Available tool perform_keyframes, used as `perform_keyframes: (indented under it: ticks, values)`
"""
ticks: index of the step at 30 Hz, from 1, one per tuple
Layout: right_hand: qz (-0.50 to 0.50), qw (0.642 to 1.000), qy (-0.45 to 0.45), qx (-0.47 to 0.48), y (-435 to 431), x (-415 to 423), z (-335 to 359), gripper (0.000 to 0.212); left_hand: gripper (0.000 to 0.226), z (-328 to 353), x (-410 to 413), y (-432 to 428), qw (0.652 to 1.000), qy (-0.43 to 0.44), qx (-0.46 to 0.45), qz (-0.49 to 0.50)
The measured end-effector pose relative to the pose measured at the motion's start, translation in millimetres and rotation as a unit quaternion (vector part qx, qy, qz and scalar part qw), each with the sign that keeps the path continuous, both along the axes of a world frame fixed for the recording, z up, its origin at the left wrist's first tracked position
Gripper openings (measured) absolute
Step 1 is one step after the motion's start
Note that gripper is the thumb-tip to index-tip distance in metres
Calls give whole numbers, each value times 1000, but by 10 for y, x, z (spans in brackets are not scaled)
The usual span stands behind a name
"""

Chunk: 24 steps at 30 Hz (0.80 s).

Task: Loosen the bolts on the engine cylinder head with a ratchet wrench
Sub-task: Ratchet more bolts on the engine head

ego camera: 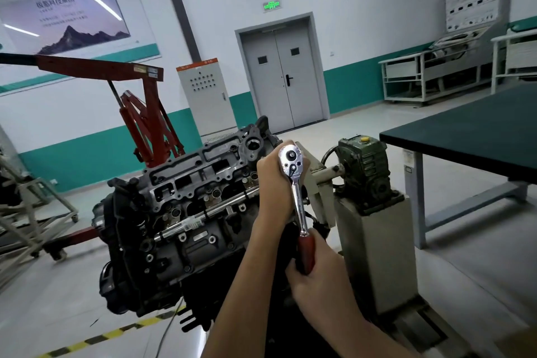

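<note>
Ratchet wrench [297, 195]: chrome head, red handle; we hold it at the right end of the cylinder head [197, 180].
Left grip [273, 180]: curled round the chrome head.
Right grip [316, 273]: wrapped round our red handle.

Chrome ratchet wrench [294, 171] w/ red handle; grey cylinder head [200, 177].

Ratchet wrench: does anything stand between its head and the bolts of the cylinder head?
Nothing visible but the left hand, curled under the ratchet wrench head at the cylinder head; it hides what is below.
</note>
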State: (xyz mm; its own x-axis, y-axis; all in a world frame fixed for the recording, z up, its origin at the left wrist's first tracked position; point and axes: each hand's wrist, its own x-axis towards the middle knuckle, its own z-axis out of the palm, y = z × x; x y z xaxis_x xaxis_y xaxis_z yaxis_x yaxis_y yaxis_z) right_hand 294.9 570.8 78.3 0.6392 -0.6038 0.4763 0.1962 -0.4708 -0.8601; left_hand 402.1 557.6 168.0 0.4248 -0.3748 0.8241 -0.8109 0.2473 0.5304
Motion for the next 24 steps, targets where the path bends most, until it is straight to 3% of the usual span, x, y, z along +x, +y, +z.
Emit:
perform_keyframes:
  ticks: [2,5,8,10,13,15,18,21,24]
  values:
    - [6,999,26,-40,-179,-81,40,27,30,18,24,12,1000,6,20,12]
    - [-3,979,103,-178,-721,-275,132,28,41,47,58,18,998,26,55,28]
    - [-39,925,159,-344,-1304,-379,454,30,46,90,79,58,995,23,99,12]
    - [-77,881,158,-439,-1559,-381,737,29,30,123,93,87,992,18,126,0]
    - [-96,850,155,-494,-1696,-325,948,32,23,162,75,119,990,11,143,-8]
    - [-82,865,153,-470,-1647,-317,841,31,28,139,68,113,991,17,130,-1]
    - [-76,919,140,-362,-1356,-332,470,27,42,74,31,81,997,18,79,15]
    - [-69,973,91,-201,-786,-262,140,27,30,1,-5,10,999,10,23,34]
    - [-47,996,18,-73,-237,-76,16,32,26,-13,9,-17,999,30,4,18]
